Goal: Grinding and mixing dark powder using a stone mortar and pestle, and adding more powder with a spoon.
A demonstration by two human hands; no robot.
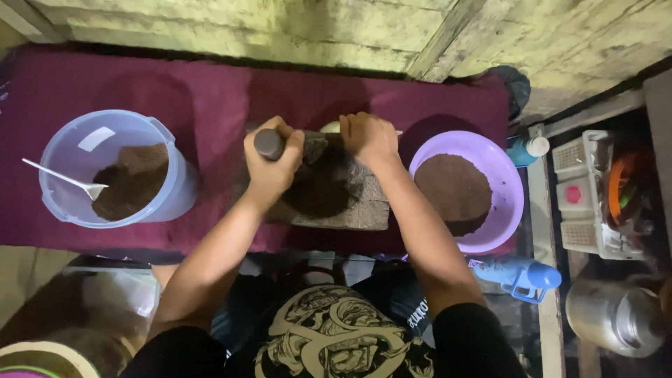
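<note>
Black sleeves and a printed black shirt (336,336) fill the bottom centre of the frame, and both bare forearms run up from them toward the middle. At the lower left corner sits the pale rim of a round dish (49,350), mostly cut off. At lower right, a blue bottle (521,275) lies on its side, and a steel pot (616,315) stands further right, near the edge.

Above these, a maroon cloth (210,98) spans the middle band of the picture. On it, at centre, lies a grey stone slab (350,203) with a dark smear of brown paste (322,189) across its top. The left hand (273,164) is clamped around one end of a dark stone roller (269,143), fingers curled tight over it, the round end showing. The right hand (369,138) is closed over the other end, fingers together and bent down; the roller's middle is hidden between the hands, over the slab's far part.

Left of the slab stands a clear plastic tub (161,133) holding brown powder (133,180), with a white spoon (66,180) resting in it. Right of the slab, just beside the right forearm, a lilac bowl (504,182) holds a flat brown mound (455,189).

At far right, a white crate (584,189) sits in shadow, and a small blue bottle with a white cap (528,148) stands beside it. A worn yellowish wall (280,24) runs along the top.
</note>
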